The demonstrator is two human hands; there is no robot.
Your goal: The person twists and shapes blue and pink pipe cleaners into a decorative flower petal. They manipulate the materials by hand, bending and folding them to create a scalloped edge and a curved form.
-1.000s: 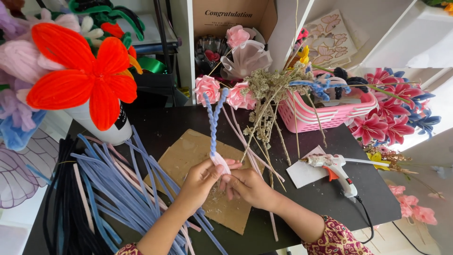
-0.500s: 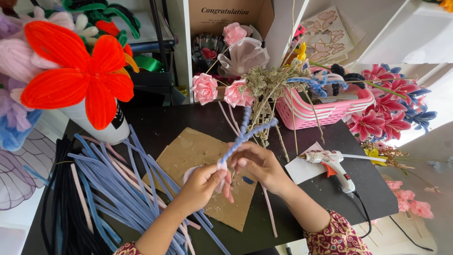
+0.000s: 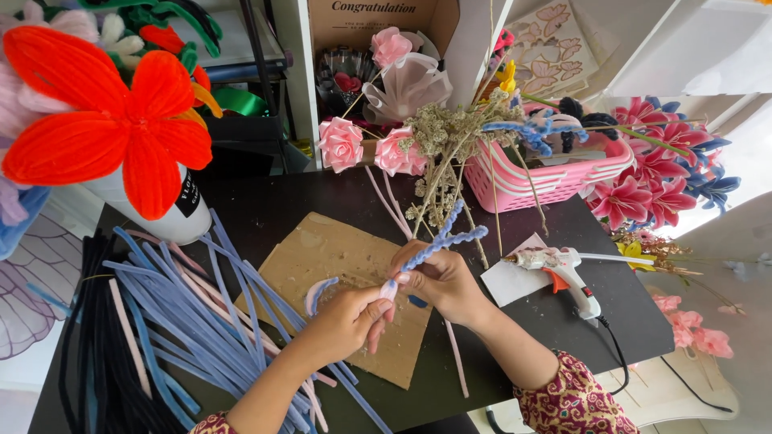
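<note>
My left hand (image 3: pixel 342 321) is pinched shut, thumb and forefinger closed on the pale lower end of the twisted pipe cleaner stem (image 3: pixel 438 241), and my right hand (image 3: pixel 441 281) is curled around the same stem a little higher up, fingers wrapped over it. The stem runs from between my two hands up and to the right, its two blue fuzzy ends forking apart above my right knuckles. It sits over the brown cardboard sheet (image 3: pixel 322 257) on the black bench (image 3: pixel 265 209), lifted off it, not resting.

I judge this piece to be very light and soft on the outside, with a thin wire core that bends wherever I press and keeps the bend. It should not slip, since the fuzz grips skin well, but it would kink if squeezed in the middle. The best hold seems to be where I have it: low at the twisted base, where the strands are bound and stiffest, leaving the loose tips free.

Just beside my left hand a short curled pink and blue piece (image 3: pixel 318 293) lies on the cardboard. A loose pile of blue and pink pipe cleaners (image 3: pixel 185 305) spreads to the left, and a glue gun (image 3: pixel 563 269) lies on a white paper to the right of my right hand, near but apart.
</note>
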